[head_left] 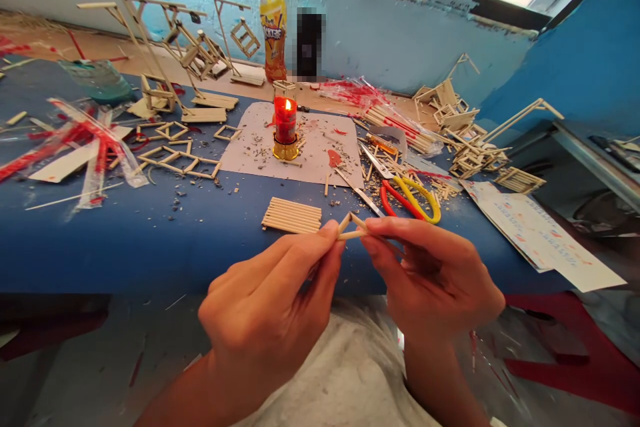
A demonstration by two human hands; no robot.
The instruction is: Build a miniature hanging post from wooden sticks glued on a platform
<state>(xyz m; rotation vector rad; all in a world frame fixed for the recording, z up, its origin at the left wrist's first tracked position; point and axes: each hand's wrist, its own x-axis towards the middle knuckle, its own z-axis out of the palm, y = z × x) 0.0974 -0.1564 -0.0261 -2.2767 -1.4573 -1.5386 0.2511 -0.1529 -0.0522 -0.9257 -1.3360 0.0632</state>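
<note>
Between my two hands is a small triangle of thin wooden sticks (353,235), its dark tip pointing away from me. My left hand (275,293) pinches the left corner with thumb and forefinger. On the right corner, my right hand (435,273) closes in the same way, its other fingers curled under. Just beyond the left fingertips lies a flat panel of sticks (293,215) joined side by side. Farther back, a lit red candle (285,121) stands in a gold holder (286,147) on a sheet of cardboard (320,170).
Red-and-yellow-handled scissors (413,197) and a blade (360,192) lie right of the cardboard. Stick frames (180,160) and plastic wrappers (97,153) are at left. Small stick models (465,120) stand at right, near paper strips (545,233). A drink bottle (273,27) stands behind.
</note>
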